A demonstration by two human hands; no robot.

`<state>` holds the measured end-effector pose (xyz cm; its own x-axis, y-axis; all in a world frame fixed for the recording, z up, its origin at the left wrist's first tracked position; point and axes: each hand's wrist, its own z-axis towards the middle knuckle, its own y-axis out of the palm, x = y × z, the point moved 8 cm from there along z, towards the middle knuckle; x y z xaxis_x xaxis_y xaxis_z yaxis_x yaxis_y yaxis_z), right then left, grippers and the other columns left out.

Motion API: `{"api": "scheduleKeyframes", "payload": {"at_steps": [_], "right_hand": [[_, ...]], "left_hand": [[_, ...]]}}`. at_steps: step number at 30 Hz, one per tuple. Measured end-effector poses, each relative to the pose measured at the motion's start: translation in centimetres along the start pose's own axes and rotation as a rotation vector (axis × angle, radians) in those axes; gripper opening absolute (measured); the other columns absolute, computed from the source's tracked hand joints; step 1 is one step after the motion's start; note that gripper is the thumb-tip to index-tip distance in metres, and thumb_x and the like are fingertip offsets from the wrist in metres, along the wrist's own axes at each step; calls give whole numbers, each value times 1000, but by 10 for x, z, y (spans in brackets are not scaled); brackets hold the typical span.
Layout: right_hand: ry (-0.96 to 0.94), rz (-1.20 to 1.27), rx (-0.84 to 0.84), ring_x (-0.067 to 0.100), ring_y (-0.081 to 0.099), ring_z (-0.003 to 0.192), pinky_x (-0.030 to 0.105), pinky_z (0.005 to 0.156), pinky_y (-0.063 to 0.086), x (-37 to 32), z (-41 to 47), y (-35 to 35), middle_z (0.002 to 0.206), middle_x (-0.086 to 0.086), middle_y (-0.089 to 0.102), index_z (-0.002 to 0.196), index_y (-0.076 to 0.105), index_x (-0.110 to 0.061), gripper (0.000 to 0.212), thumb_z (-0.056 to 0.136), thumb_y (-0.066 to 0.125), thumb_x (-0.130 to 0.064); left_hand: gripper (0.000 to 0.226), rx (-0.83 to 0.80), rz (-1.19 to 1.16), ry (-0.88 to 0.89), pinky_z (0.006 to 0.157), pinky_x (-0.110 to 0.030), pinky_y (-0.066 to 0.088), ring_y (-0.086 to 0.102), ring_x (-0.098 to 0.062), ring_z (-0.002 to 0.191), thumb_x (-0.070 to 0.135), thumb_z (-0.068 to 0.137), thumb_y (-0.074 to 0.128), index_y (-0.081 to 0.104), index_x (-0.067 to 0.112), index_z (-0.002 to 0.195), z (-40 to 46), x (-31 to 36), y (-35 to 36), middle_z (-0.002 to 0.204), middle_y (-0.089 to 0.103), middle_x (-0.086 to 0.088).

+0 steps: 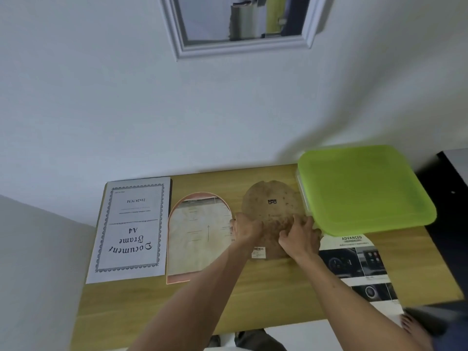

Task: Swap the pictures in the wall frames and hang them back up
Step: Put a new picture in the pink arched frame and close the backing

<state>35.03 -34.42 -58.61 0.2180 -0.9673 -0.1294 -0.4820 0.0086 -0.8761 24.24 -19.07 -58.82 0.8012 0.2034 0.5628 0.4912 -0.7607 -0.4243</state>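
Observation:
A brown arch-shaped backing board (272,207) with a small metal hanger lies face down on the wooden table (266,295). My left hand (247,228) rests on its left edge with curled fingers. My right hand (300,235) presses its lower right part, fingertips bent onto the board. Left of it lies an arched frame (200,236) holding a pale picture. A white "Document Frame A4" sheet (130,229) lies on a dark frame at the far left. A white-framed picture (243,24) hangs on the wall above.
A lime-green lidded plastic box (364,188) stands at the table's back right, touching the board's right side. A printed car brochure (357,267) lies under my right forearm. A dark cabinet edge (448,188) stands to the right. Feet show below the table front.

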Motion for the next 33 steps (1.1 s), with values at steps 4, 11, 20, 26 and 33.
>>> {"api": "scheduleKeyframes", "payload": {"at_steps": [4,11,20,26,33], "right_hand": [[29,177,15,49,41,126,50,105,41,7,-2,1,151,17,28,148,32,-16,73,87,56,-48],[45,632,-13,31,54,123,48,101,48,-1,-10,1,136,7,56,145,40,-23,69,83,64,-40],[-258,626,-53,19,57,123,34,105,47,-90,-50,20,139,3,56,150,41,-20,79,81,80,-22],[-396,488,-55,8,62,96,36,93,55,-122,-64,53,111,-8,63,144,46,-35,77,77,81,-24],[-351,484,-12,21,63,101,38,96,53,-116,-74,71,115,1,61,145,47,-23,77,77,83,-17]], "left_hand": [[47,53,-58,96,90,-46,54,59,-30,104,11,74,54,60,13,120,5,6,-12,120,56,-10],[48,82,-85,203,73,-38,60,67,-24,88,-3,84,47,59,20,124,8,2,-66,103,69,-7],[68,96,143,375,57,-16,45,67,-17,76,-5,76,66,56,25,136,4,-45,-177,80,72,-8],[66,117,130,335,64,-20,48,65,-19,78,-8,78,61,52,16,139,-7,-99,-216,82,72,-12],[56,135,126,389,67,-35,52,58,-20,68,-5,84,58,56,15,136,-18,-115,-215,74,61,-8]]}}
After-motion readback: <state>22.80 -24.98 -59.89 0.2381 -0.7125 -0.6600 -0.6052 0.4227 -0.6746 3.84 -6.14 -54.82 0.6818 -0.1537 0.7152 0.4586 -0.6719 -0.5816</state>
